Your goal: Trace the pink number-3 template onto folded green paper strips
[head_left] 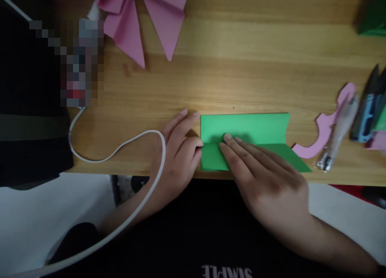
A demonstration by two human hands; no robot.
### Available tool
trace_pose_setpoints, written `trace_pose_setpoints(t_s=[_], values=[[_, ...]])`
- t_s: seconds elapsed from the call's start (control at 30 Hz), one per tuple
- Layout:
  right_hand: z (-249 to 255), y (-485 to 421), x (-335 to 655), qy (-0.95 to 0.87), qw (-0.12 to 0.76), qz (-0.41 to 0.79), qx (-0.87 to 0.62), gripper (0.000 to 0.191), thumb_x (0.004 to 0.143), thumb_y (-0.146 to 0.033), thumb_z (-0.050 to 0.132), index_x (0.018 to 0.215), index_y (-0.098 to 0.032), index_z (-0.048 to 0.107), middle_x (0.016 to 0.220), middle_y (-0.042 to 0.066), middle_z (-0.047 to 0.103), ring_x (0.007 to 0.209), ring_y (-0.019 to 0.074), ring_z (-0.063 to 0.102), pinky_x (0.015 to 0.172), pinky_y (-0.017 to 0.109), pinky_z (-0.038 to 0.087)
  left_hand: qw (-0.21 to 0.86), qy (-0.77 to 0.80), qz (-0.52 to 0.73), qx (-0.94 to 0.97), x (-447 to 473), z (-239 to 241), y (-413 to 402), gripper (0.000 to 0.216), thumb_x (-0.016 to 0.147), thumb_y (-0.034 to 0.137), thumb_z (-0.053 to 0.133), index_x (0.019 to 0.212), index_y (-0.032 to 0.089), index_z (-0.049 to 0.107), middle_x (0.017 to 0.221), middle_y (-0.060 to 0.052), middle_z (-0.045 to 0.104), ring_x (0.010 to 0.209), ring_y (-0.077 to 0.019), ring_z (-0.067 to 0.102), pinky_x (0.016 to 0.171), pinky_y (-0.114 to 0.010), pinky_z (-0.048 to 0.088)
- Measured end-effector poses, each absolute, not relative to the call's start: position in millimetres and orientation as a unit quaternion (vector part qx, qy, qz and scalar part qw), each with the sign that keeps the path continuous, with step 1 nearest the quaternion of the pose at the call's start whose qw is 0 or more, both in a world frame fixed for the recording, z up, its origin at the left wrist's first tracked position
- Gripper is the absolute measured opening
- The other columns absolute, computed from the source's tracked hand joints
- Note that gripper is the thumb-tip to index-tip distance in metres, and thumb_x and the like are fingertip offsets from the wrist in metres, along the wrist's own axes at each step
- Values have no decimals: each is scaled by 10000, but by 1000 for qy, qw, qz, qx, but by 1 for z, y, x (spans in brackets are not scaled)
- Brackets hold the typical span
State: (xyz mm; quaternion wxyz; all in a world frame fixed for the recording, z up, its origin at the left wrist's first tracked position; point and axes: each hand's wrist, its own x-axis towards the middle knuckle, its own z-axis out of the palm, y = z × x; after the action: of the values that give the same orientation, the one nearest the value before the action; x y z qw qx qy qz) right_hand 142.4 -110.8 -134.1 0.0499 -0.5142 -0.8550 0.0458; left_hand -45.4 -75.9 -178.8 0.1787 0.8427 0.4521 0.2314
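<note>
A green sheet of paper (245,127) with a crease running along its length lies near the table's front edge. At its left end, my left hand (177,157) pinches the edge by the crease between thumb and index finger, while its other fingers stretch out over the wood. My right hand (265,177) rests palm down with fingers extended, pressing on the sheet around the crease. It covers part of the lower half of the paper.
A pink folded-paper bow (129,29) lies at the back left. A white cable (120,147) loops past my left hand. On the right are a curved pink cutout (321,129), a clear-handled tool (340,129) and a blue-and-black tool (366,113). The table's front edge (102,174) runs below.
</note>
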Motion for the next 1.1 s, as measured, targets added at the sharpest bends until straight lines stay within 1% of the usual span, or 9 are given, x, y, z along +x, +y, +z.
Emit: trace_pose_setpoints(t_s=[0.17,0.3,0.43,0.57,0.77,0.93,1.0,1.03,1.1], values=[[-134,-110,142,-855,52,49,-513,299,955,-22,470,1148,-61,694,1234,94,689,1058,231,723,854,342,598,190,461,227,836,-45,-179,-75,97,922,90,574,857,162,582,1323,-143,605,1314,-287,531,1050,-478,500],[-132,-110,142,-857,55,48,-510,289,954,-22,476,1142,-54,694,1231,98,689,1050,231,725,845,337,599,203,467,226,830,-46,-179,-76,102,924,98,570,842,157,578,1348,-153,588,1329,-295,519,1074,-488,477],[-132,-109,141,-857,55,46,-511,287,955,-25,475,1138,-58,694,1227,92,692,1051,226,725,840,329,599,200,468,228,830,-46,-180,-76,64,914,93,584,877,144,598,1343,-171,586,1324,-301,519,1078,-497,471],[-133,-108,142,-856,50,47,-512,296,954,-20,467,1144,-61,691,1228,89,693,1054,217,724,851,323,594,199,464,227,833,-46,-180,-76,62,918,101,581,889,145,615,1341,-159,587,1326,-307,513,1079,-517,469],[-134,-111,143,-853,51,54,-516,288,958,-38,477,1149,-67,691,1241,89,689,1069,216,718,867,324,577,198,472,224,829,-46,-180,-77,92,924,106,582,882,188,576,1354,-158,580,1334,-300,508,1074,-555,469],[-131,-108,144,-858,48,55,-509,274,953,-36,483,1125,-73,694,1222,82,707,1048,209,724,859,321,556,194,476,235,825,-48,-181,-79,115,897,111,617,838,180,546,1356,-192,567,1330,-331,513,1059,-554,479],[-130,-103,146,-860,52,55,-504,247,945,-40,504,1082,-92,703,1178,70,735,998,199,735,860,319,546,198,483,245,817,-50,-182,-80,125,898,138,628,826,183,536,1349,-168,572,1316,-332,526,1045,-553,493],[-129,-99,147,-860,55,56,-504,232,941,-45,512,1054,-101,706,1120,64,760,951,193,742,858,318,542,199,485,251,814,-50,-183,-81,133,898,156,639,820,184,534,1338,-154,579,1305,-330,536,1038,-550,500],[-128,-91,149,-860,55,64,-503,211,945,-68,509,997,-116,709,933,46,794,810,182,738,847,321,536,198,478,269,812,-52,-183,-82,151,887,178,675,809,171,547,1294,-150,600,1268,-329,565,1019,-533,518]])
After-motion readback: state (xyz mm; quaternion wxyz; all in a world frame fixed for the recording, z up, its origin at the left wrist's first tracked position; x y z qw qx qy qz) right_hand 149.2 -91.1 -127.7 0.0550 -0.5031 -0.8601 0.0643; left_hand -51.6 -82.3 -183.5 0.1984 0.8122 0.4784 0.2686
